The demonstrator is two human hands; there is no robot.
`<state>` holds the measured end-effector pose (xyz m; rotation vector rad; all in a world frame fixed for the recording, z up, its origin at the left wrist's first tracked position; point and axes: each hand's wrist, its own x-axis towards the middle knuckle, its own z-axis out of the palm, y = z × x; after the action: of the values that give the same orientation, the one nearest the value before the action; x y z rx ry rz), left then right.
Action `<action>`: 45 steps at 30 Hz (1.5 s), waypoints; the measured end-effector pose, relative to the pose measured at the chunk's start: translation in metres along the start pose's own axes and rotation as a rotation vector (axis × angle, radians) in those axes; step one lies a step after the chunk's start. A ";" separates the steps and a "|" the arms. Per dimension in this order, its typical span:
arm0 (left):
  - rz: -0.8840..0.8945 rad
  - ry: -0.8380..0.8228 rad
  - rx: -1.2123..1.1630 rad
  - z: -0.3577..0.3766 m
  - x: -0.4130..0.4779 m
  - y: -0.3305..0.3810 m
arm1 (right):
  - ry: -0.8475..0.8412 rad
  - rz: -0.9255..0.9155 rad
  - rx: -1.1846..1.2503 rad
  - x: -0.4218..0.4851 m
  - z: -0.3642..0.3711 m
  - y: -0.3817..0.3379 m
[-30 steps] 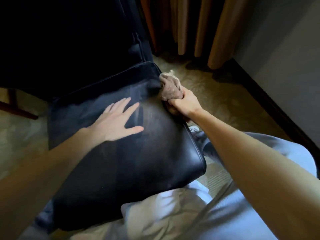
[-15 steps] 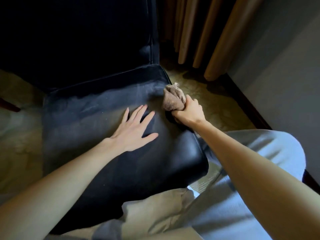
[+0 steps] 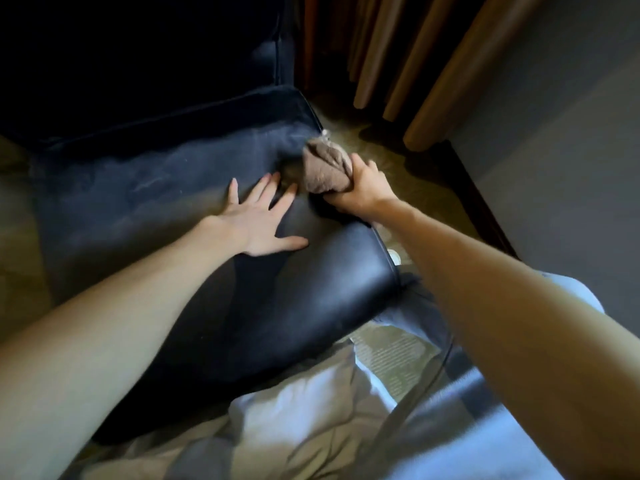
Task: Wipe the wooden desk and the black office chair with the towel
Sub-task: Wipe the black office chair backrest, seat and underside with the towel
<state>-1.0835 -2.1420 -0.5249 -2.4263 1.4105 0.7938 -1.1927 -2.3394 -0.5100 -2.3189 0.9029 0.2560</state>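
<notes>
Left hand (image 3: 260, 226): flat on the black office chair seat (image 3: 166, 216), fingers spread.
Right hand (image 3: 360, 190): fist gripping a bunched brown towel (image 3: 325, 166) at the seat's right edge.
Background: tan curtains (image 3: 408, 64), patterned carpet (image 3: 398, 157).

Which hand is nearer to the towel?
Right. The right hand grips the towel on the chair seat; the left hand lies flat on the seat just left of it.

A room with carpet (image 3: 415, 161), floor-length curtains (image 3: 446, 74), black chair (image 3: 329, 271).
</notes>
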 end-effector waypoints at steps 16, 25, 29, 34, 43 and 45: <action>-0.127 0.166 -0.074 -0.040 0.035 -0.107 | -0.158 0.111 0.387 0.097 -0.023 -0.004; -0.055 0.287 -0.050 -0.018 0.036 -0.118 | -0.082 0.088 0.778 0.140 0.013 -0.034; -0.059 0.292 -0.065 -0.023 0.037 -0.121 | -0.104 0.120 0.766 0.104 0.019 -0.012; -0.058 0.266 -0.053 -0.025 0.034 -0.121 | -0.038 0.080 0.714 0.045 0.028 0.006; -0.139 0.207 -0.128 -0.034 0.007 -0.117 | -0.029 0.125 0.484 -0.017 0.014 0.045; -0.170 0.194 -0.149 -0.026 -0.011 -0.124 | 0.096 0.198 0.653 -0.014 0.016 0.038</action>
<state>-0.9728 -2.0814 -0.5065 -2.7586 1.2234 0.6606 -1.2277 -2.3436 -0.5359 -1.6529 1.0730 -0.0693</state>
